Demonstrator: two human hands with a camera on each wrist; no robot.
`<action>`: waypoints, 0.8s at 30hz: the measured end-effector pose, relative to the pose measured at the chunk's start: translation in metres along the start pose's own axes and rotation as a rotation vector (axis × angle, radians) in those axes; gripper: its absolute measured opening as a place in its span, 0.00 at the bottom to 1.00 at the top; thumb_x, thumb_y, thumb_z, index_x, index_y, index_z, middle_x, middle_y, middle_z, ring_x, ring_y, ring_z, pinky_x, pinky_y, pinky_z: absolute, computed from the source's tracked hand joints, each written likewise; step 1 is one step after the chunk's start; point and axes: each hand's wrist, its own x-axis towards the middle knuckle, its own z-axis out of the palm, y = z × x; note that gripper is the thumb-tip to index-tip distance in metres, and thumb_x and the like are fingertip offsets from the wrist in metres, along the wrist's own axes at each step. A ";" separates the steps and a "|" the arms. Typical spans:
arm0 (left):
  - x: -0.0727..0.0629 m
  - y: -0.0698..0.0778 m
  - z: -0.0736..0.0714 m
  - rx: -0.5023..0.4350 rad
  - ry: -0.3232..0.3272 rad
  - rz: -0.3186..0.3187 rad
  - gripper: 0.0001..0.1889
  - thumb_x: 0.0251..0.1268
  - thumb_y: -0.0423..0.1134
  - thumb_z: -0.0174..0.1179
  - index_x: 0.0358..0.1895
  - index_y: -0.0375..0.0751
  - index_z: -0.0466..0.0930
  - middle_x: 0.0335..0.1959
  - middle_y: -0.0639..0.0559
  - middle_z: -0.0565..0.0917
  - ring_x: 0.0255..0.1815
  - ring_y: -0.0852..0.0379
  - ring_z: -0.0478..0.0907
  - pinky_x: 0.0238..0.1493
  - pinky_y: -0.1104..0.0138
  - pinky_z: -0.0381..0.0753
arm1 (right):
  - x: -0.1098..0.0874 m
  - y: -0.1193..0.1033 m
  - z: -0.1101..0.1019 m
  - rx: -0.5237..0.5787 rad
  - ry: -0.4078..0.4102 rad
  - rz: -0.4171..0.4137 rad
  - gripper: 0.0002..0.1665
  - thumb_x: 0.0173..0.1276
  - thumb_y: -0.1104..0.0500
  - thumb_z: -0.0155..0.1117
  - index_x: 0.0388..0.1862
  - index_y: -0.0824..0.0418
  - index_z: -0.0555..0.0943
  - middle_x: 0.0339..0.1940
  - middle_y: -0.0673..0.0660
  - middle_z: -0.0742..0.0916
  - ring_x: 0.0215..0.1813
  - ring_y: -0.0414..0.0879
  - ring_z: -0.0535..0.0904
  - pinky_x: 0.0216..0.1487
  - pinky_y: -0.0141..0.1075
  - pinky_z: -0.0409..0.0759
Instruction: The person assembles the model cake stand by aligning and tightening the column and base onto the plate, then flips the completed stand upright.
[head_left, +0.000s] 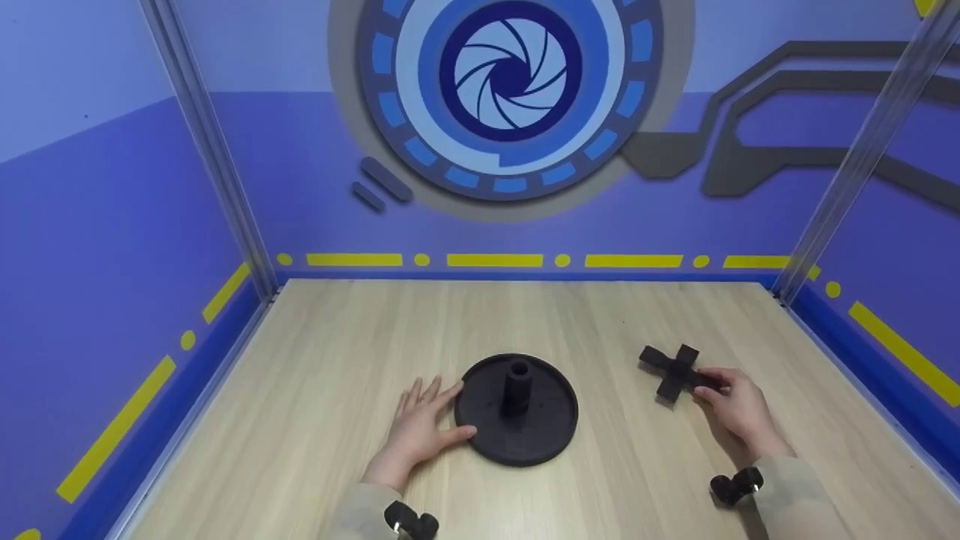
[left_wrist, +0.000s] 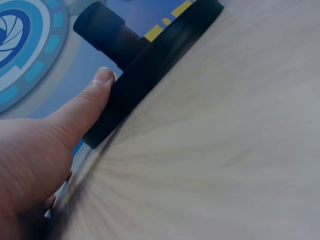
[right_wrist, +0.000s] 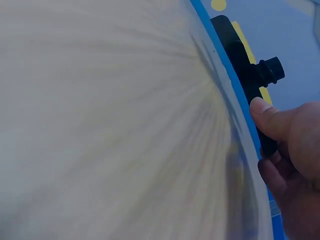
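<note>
A round black disc point(head_left: 551, 435) with a raised rim lies flat on the table. From its middle a hollow black post point(head_left: 517, 394) stands upright. My left hand point(head_left: 421, 431) is at the disc's left side, its thumb and index finger spread and touching the rim. In the left wrist view the thumb point(left_wrist: 82, 107) lies against the disc's edge. Over to the right, my right hand point(head_left: 739, 405) pinches one arm of a black cross-shaped piece point(head_left: 679, 369). A short ridged stub point(right_wrist: 270, 71) sticks out of that piece in the right wrist view.
The pale wooden table point(head_left: 360, 322) is bounded by blue panels at the back and both sides. Metal posts point(head_left: 214, 150) rise at its back corners. Small black devices point(head_left: 735, 486) are worn on both wrists.
</note>
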 end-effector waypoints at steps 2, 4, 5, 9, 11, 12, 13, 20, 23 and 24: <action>0.000 0.000 0.000 -0.005 0.000 0.000 0.46 0.57 0.69 0.67 0.77 0.53 0.68 0.82 0.34 0.60 0.84 0.27 0.46 0.84 0.35 0.41 | -0.002 -0.004 -0.002 -0.012 0.015 -0.013 0.23 0.74 0.64 0.64 0.64 0.73 0.78 0.60 0.76 0.80 0.61 0.69 0.77 0.64 0.61 0.78; 0.000 0.000 0.000 -0.010 -0.001 -0.002 0.46 0.57 0.68 0.67 0.77 0.53 0.68 0.82 0.34 0.60 0.84 0.27 0.45 0.84 0.35 0.41 | -0.004 -0.007 -0.005 -0.026 0.028 -0.030 0.22 0.74 0.64 0.64 0.64 0.72 0.79 0.59 0.74 0.81 0.60 0.67 0.78 0.61 0.52 0.82; 0.000 0.000 0.000 -0.012 -0.002 -0.003 0.46 0.57 0.68 0.67 0.77 0.53 0.68 0.82 0.34 0.60 0.84 0.27 0.45 0.84 0.35 0.40 | -0.005 -0.009 -0.006 -0.027 0.030 -0.035 0.23 0.74 0.63 0.65 0.64 0.72 0.79 0.59 0.74 0.81 0.59 0.66 0.78 0.59 0.45 0.83; -0.001 0.001 0.000 -0.014 -0.002 -0.004 0.46 0.57 0.68 0.67 0.77 0.53 0.68 0.82 0.34 0.60 0.84 0.27 0.45 0.84 0.35 0.41 | -0.009 -0.018 -0.012 0.018 0.007 -0.013 0.24 0.77 0.58 0.64 0.67 0.68 0.78 0.62 0.71 0.81 0.61 0.61 0.78 0.48 0.22 0.73; -0.001 0.001 0.000 -0.016 -0.001 -0.004 0.46 0.57 0.68 0.67 0.77 0.53 0.68 0.82 0.34 0.60 0.84 0.27 0.45 0.84 0.35 0.40 | -0.011 -0.022 -0.014 0.046 -0.002 -0.005 0.25 0.78 0.56 0.62 0.68 0.67 0.78 0.63 0.70 0.81 0.62 0.60 0.77 0.45 0.16 0.70; -0.001 0.001 0.000 -0.017 -0.001 -0.004 0.46 0.57 0.68 0.67 0.77 0.53 0.68 0.82 0.34 0.60 0.84 0.27 0.45 0.84 0.35 0.40 | -0.011 -0.023 -0.015 0.053 -0.001 -0.007 0.25 0.78 0.55 0.62 0.68 0.67 0.78 0.62 0.70 0.82 0.62 0.59 0.77 0.45 0.15 0.70; -0.001 0.001 0.000 -0.016 0.000 -0.004 0.46 0.57 0.69 0.67 0.77 0.53 0.68 0.82 0.34 0.60 0.84 0.27 0.46 0.84 0.35 0.41 | -0.011 -0.025 -0.016 0.053 0.003 -0.011 0.25 0.78 0.55 0.62 0.67 0.67 0.78 0.62 0.69 0.82 0.61 0.56 0.78 0.45 0.13 0.70; -0.001 0.001 -0.001 -0.014 -0.001 -0.004 0.46 0.57 0.69 0.67 0.77 0.53 0.68 0.82 0.34 0.60 0.84 0.27 0.46 0.84 0.35 0.41 | -0.013 -0.030 -0.018 0.033 0.014 -0.033 0.25 0.78 0.54 0.62 0.66 0.68 0.80 0.60 0.70 0.84 0.63 0.62 0.80 0.49 0.15 0.74; -0.001 0.001 0.000 -0.016 0.001 -0.003 0.46 0.57 0.69 0.67 0.77 0.53 0.69 0.81 0.34 0.60 0.84 0.27 0.46 0.84 0.36 0.41 | -0.014 -0.033 -0.018 0.014 0.022 -0.040 0.24 0.78 0.53 0.62 0.65 0.67 0.81 0.59 0.69 0.86 0.62 0.62 0.81 0.52 0.22 0.79; -0.001 0.001 0.000 -0.014 0.002 -0.003 0.46 0.57 0.69 0.67 0.77 0.53 0.69 0.81 0.34 0.60 0.84 0.27 0.46 0.84 0.36 0.41 | -0.015 -0.034 -0.019 0.011 0.022 -0.039 0.24 0.79 0.52 0.61 0.65 0.66 0.81 0.60 0.69 0.86 0.62 0.62 0.81 0.52 0.24 0.80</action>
